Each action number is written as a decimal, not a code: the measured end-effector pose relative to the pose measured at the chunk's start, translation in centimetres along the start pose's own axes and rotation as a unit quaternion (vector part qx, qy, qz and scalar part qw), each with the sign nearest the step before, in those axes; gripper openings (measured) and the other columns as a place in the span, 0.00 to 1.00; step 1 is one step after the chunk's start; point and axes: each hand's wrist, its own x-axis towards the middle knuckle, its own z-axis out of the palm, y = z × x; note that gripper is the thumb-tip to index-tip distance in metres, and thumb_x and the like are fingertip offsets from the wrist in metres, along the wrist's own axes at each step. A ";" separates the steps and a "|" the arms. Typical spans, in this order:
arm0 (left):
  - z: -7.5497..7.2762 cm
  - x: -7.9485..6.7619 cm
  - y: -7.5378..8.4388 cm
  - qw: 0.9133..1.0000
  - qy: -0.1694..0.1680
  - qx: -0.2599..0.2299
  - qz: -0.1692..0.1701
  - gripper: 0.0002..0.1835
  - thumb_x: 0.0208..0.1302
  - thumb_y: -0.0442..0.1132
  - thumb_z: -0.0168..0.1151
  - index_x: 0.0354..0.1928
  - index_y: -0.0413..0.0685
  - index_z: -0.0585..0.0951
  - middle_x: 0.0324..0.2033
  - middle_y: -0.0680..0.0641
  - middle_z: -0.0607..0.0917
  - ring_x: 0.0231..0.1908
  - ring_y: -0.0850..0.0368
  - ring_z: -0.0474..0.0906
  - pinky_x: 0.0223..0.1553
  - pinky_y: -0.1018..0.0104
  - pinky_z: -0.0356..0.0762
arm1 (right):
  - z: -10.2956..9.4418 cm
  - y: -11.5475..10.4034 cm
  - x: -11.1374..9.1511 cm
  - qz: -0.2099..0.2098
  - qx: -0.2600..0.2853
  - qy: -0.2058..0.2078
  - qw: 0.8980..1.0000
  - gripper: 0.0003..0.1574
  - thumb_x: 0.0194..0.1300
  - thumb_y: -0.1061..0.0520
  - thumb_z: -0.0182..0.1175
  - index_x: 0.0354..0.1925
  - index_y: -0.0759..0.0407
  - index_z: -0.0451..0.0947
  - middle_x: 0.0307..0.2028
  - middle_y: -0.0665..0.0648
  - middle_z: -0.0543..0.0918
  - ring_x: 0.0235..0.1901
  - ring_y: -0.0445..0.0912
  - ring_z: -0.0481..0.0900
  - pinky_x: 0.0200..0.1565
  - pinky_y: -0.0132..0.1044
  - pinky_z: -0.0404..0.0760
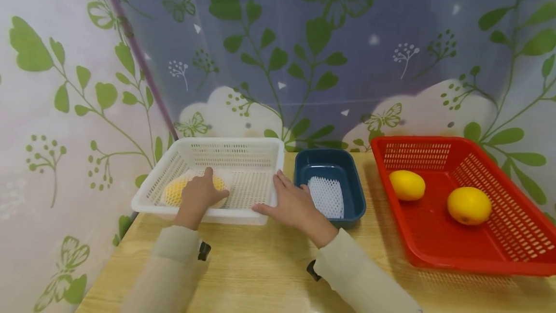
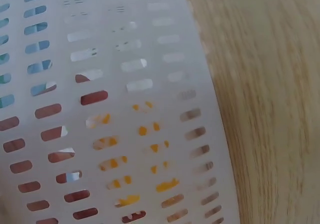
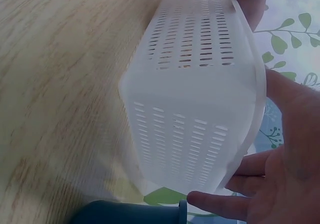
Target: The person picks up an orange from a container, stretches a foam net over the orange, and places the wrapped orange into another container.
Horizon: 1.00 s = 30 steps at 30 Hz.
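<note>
A white plastic basket (image 1: 249, 214) with slotted walls stands at the left of the table. In it lies yellow fruit in white foam netting (image 1: 173, 192). My left hand (image 1: 201, 192) reaches over the near rim onto this fruit, index finger pointing forward and thumb out to the right; its other fingers are hidden. Through the slots of the basket wall (image 2: 165, 74), yellow patches show in the left wrist view. My right hand (image 1: 291, 202) rests on the basket's near right corner, thumb at the front rim and straight fingers along the side rim. The right wrist view shows those fingers (image 3: 220, 204) beside the rim.
Right of the white basket stands a dark blue tray (image 1: 357, 202) with a white foam net (image 1: 326, 197) in it. A red basket (image 1: 417, 248) at the right holds two yellow fruits (image 1: 469, 206). A patterned cloth (image 1: 278, 62) hangs behind the table.
</note>
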 end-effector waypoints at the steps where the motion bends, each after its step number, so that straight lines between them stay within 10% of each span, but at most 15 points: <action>1: 0.0 0.1 0.0 1.000 0.000 0.001 0.002 0.46 0.55 0.56 0.64 0.69 0.37 0.59 0.39 0.29 0.79 0.28 0.39 0.76 0.25 0.50 0.75 | -0.1 0.0 0.0 0.001 -0.001 -0.001 1.000 0.65 0.56 0.21 0.55 0.74 0.62 0.52 0.75 0.58 0.53 0.68 0.58 0.62 0.64 0.65 0.58; 10: 0.1 -0.1 0.3 1.000 -0.009 0.013 0.008 0.43 0.58 0.57 0.62 0.69 0.40 0.61 0.52 0.24 0.73 0.53 0.28 0.68 0.42 0.39 0.75 | -0.1 0.1 -0.2 0.014 -0.003 -0.009 1.000 0.64 0.57 0.21 0.54 0.75 0.60 0.51 0.75 0.57 0.51 0.67 0.58 0.64 0.63 0.67 0.58; 30: 0.1 0.1 0.4 1.000 0.024 -0.004 -0.016 0.44 0.67 0.70 0.39 0.73 0.43 0.56 0.60 0.22 0.66 0.62 0.25 0.58 0.51 0.32 0.67 | 0.2 0.0 -0.3 0.011 0.011 0.006 1.000 0.63 0.58 0.22 0.54 0.75 0.59 0.51 0.75 0.57 0.51 0.69 0.57 0.61 0.64 0.71 0.50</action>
